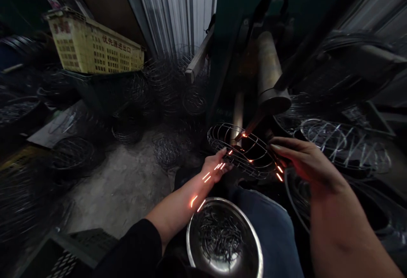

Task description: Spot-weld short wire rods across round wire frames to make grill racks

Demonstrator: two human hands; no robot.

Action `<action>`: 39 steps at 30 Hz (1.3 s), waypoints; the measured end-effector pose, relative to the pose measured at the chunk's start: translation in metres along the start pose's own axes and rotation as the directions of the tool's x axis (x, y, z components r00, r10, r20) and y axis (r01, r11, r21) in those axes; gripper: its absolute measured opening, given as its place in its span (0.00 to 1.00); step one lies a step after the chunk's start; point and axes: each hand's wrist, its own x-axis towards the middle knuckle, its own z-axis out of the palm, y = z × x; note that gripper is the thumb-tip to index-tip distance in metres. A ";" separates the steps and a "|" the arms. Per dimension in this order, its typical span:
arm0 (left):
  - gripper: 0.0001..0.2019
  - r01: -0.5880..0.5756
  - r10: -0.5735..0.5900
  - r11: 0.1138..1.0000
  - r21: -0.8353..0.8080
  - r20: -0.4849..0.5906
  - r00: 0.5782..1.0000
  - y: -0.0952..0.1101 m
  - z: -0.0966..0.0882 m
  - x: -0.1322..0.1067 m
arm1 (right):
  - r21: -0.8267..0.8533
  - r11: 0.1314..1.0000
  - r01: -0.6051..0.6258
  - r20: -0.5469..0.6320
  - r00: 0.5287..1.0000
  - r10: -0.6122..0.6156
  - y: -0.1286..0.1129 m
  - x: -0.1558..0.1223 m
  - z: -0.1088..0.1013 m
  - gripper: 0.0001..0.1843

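the wire guard (pixel 243 151) sat under the welding electrode (pixel 251 126), sparks flying. the left hand (pixel 218 165) pinched its near rim; the right hand (pixel 302 159) steadied the far rim, fingers loosely curled. light, stiff, probably hot near the weld — best held at the outer ring.

A dim metalworking workshop is shown. Round wire guards (pixel 127 121) are heaped across a dusty concrete floor (pixel 127 189), and corrugated metal sheeting (pixel 178 11) forms the back wall. Sparks (pixel 244 136) are thrown where a welding machine's electrode arm (pixel 270 74) meets a wire cage (pixel 241 151). A steel bowl of short wire pieces (pixel 224 237) is seen close by.
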 end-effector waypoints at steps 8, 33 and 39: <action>0.26 -0.709 0.675 -0.282 0.647 0.659 0.332 -0.027 -0.025 0.002 | 0.228 0.956 -0.186 -0.040 0.979 0.200 0.053 -0.025 -0.023 0.29; 0.32 -0.702 0.741 -0.122 0.702 0.534 0.406 -0.022 -0.012 0.035 | -0.040 0.989 0.144 -0.229 0.962 -0.149 0.021 -0.022 0.028 0.24; 0.35 -0.718 0.748 -0.088 0.691 0.522 0.410 -0.024 -0.011 0.035 | -0.005 0.995 0.097 -0.315 0.945 -0.093 0.021 -0.030 0.022 0.24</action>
